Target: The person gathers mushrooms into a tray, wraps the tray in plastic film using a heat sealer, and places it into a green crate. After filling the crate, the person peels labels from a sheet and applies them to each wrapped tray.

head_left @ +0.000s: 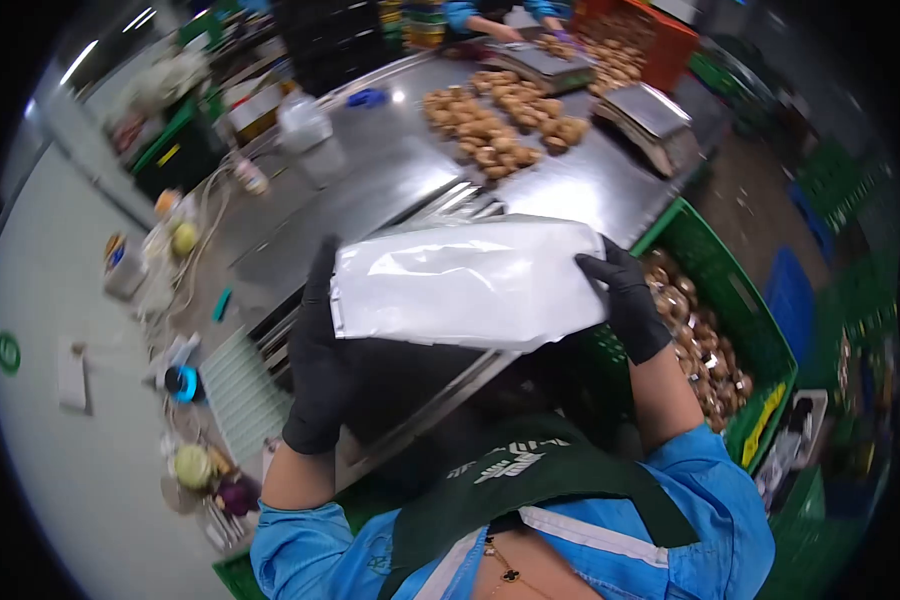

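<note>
A shiny white plastic package (460, 285), long and flat-sided with creases in its film, is held up between my two black-gloved hands above the table's near edge. My left hand (318, 360) grips its left end, the fingers mostly hidden along that side. At the other end, my right hand (628, 300) is closed on the corner, thumb and finger pinching the film. The package covers part of the metal table (380, 180) behind it. Close to my right hand is a green crate (760, 310) holding many round brown vegetables (705, 350), perhaps potatoes or onions.
Bundles of brown vegetables (480, 130) lie across the table, beside a scale (650, 110). Beyond them, another person's hands (500, 32) work near a second scale (545, 65) and an orange crate (660, 45). A ribbed light-green panel (240, 390) lies at left.
</note>
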`<state>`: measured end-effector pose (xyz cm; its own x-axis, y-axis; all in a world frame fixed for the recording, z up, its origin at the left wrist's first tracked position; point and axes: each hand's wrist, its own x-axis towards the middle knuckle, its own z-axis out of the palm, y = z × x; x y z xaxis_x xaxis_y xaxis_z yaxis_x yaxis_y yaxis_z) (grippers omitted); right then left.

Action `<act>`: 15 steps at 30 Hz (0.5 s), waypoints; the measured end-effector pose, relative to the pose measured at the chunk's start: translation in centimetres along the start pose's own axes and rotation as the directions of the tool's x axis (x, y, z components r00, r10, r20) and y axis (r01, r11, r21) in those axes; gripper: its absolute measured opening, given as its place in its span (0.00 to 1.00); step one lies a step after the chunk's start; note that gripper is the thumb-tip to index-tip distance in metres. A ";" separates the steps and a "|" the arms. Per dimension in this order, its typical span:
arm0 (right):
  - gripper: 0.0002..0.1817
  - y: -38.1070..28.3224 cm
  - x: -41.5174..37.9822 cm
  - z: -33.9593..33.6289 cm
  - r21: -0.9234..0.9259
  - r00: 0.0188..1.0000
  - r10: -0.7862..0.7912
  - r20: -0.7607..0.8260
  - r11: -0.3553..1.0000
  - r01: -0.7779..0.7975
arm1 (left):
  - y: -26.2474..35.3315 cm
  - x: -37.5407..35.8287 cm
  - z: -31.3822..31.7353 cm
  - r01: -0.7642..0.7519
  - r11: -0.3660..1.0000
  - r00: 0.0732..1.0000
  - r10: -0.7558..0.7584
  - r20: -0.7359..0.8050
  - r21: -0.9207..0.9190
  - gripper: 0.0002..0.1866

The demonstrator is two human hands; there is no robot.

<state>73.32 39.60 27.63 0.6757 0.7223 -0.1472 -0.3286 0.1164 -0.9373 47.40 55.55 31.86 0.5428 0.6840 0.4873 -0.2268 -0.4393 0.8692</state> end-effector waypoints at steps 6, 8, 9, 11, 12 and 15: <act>0.43 -2.7 -3.3 -14.9 -0.817 0.665 -0.742 0.084 0.331 0.472 | -1.3 3.5 12.5 0.101 0.987 0.965 -0.067 0.253 -0.123 0.11; 0.39 -4.3 -6.6 -17.5 -0.592 0.709 -0.677 0.197 0.494 0.637 | -1.5 4.0 17.4 0.098 0.976 0.961 -0.042 0.273 -0.194 0.12; 0.34 -5.5 -7.9 -17.9 -0.647 0.730 -0.630 0.264 0.446 0.618 | -1.3 4.2 19.9 0.182 0.951 0.951 -0.105 0.292 -0.251 0.11; 0.23 -5.8 -9.1 -20.1 -0.664 0.780 -0.587 0.216 0.498 0.559 | -0.4 4.4 24.5 0.196 0.947 0.941 -0.108 0.320 -0.256 0.12; 0.17 -5.0 -9.4 -21.8 -0.615 0.804 -0.585 0.106 0.597 0.516 | 0.0 4.4 26.7 0.204 0.946 0.942 -0.118 0.315 -0.253 0.12; 0.11 -5.2 -10.8 -25.4 -0.657 0.767 -0.635 0.089 0.542 0.524 | -0.1 4.2 31.3 0.020 0.984 0.933 0.045 0.356 -0.174 0.13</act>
<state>84.50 13.82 26.10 0.6687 0.5406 0.5105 0.6097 -0.0058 -0.7926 75.03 40.23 31.22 0.7847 0.4112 0.4638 -0.3536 -0.3175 0.8799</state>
